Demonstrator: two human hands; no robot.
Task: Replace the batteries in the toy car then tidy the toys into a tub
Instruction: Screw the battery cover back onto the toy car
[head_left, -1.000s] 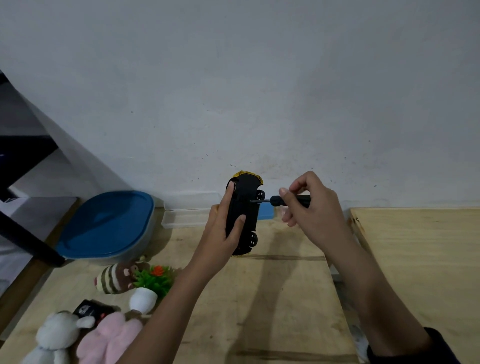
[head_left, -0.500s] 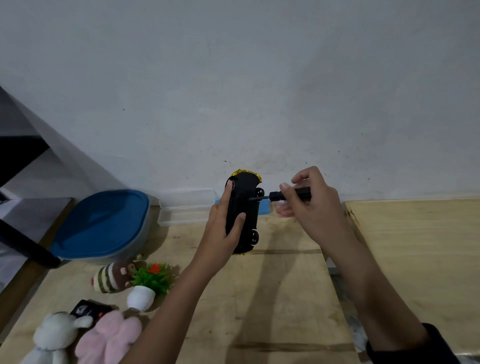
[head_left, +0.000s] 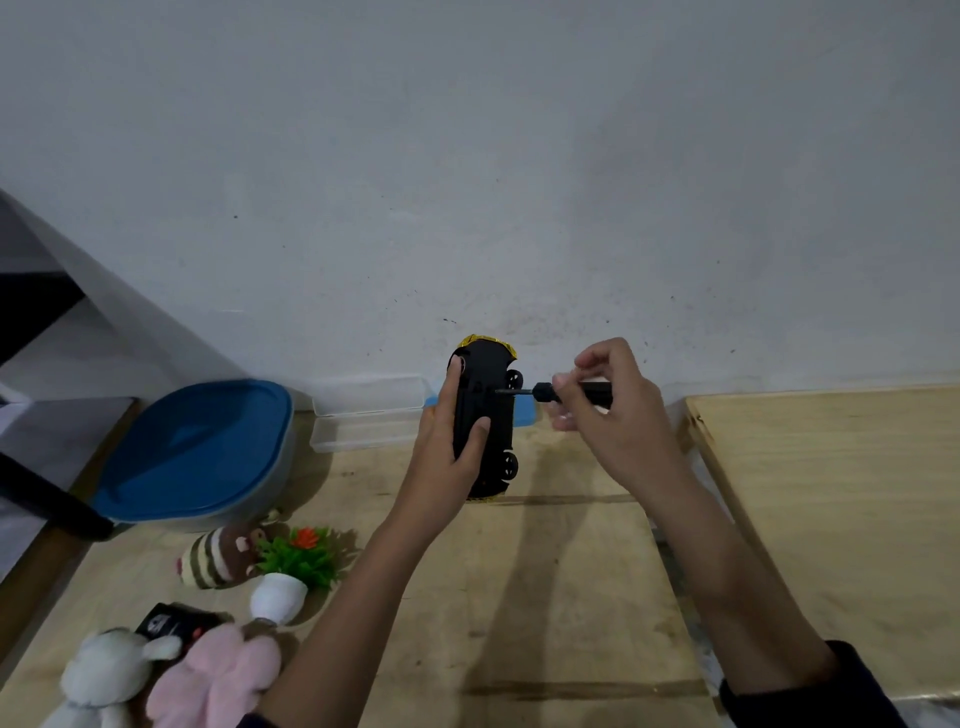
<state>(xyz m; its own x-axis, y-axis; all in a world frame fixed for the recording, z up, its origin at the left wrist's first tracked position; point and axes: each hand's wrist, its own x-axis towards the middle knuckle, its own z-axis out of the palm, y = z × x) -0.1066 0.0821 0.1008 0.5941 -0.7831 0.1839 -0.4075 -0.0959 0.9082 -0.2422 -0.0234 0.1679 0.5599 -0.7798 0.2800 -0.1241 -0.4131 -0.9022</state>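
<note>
- Plain grey wall, pale wooden table pushed up against it, that's the whole setup.
- Right at the action: left hand is wrapped round the toy car, standing it on end with the black underside facing the right hand. Thumb lies across the belly and a fingertip is up near the top wheel, so it's clamped properly.
- Right hand is pinched shut on a little black screwdriver, held level, tip touching the underside between the wheels. Looks like the battery-cover screw, though I can't actually see the screw.
- What's changed over the last second: honestly not much. Car and driver have stayed locked together, only the right fingers have shuffled round the handle and the whole lot has drifted up a touch. I read that as turning the screw.
- So we're early on: cover's still on as far as I can tell and no batteries in sight.
- Just behind the car: an open clear plastic case and something blue I can't make out.
- Further off to the left of the grip: tub with blue lid, lid still on.
- Nearest me on that side: striped plush, fake plant in white pot, black remote, white plush, pink plush. None tidied yet.
- Off to the right, a second wooden tabletop.
</note>
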